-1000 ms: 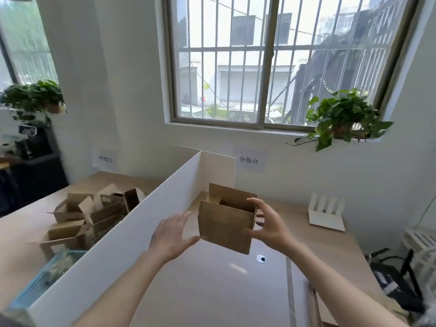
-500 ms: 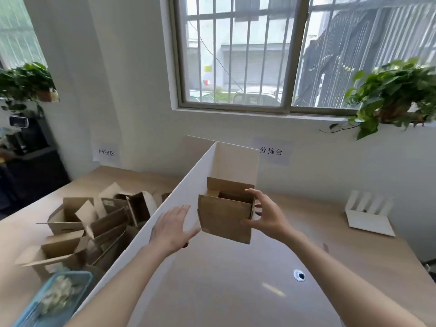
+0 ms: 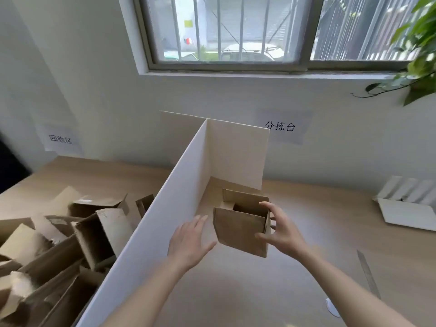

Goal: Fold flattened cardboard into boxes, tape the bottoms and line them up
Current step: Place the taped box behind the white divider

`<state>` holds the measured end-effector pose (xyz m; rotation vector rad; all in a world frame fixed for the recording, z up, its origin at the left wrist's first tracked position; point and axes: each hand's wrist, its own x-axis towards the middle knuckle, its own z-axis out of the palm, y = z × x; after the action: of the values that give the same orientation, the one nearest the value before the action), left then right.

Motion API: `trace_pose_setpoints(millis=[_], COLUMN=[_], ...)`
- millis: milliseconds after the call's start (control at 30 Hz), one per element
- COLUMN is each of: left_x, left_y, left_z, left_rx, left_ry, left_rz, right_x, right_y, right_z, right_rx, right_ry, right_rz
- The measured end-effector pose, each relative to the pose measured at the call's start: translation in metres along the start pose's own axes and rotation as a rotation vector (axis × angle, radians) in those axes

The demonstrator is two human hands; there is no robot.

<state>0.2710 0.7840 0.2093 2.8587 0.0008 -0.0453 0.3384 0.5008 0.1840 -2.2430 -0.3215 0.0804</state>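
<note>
A small brown cardboard box, folded into shape with its top open, hangs tilted above the wooden table. My right hand grips its right side, fingers over the rim and thumb on the front face. My left hand is open just left of the box, fingers spread, not touching it. A heap of folded and half-folded brown boxes lies on the table left of the divider.
A tall white divider board runs from the near left to the wall and splits the table. A white rack sits at the far right. A ruler lies near the right. Paper labels hang on the wall.
The view has swung left and down, so the window and plant slid right. The box and both hands keep the same hold, moving further over the table beside the divider.
</note>
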Motion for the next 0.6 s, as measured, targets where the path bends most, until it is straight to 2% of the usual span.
trace_pose_setpoints(millis=[300,467,600], left_x=[0.123,0.168,0.186], left_y=[-0.046,-0.078,-0.092], left_z=[0.096,0.144,0.166], left_rx=[-0.008,-0.046,-0.027], left_ry=[-0.052,-0.070,-0.078], left_rz=[0.001,-0.065,-0.047], right_x=[0.128,0.208,0.256], right_y=[0.080,0.116,0.120], right_z=[0.076,0.121,0.146], right_rx=[-0.032,-0.031,-0.058], right_ry=[-0.066,-0.086,-0.073], right_rz=[0.109,0.121,0.134])
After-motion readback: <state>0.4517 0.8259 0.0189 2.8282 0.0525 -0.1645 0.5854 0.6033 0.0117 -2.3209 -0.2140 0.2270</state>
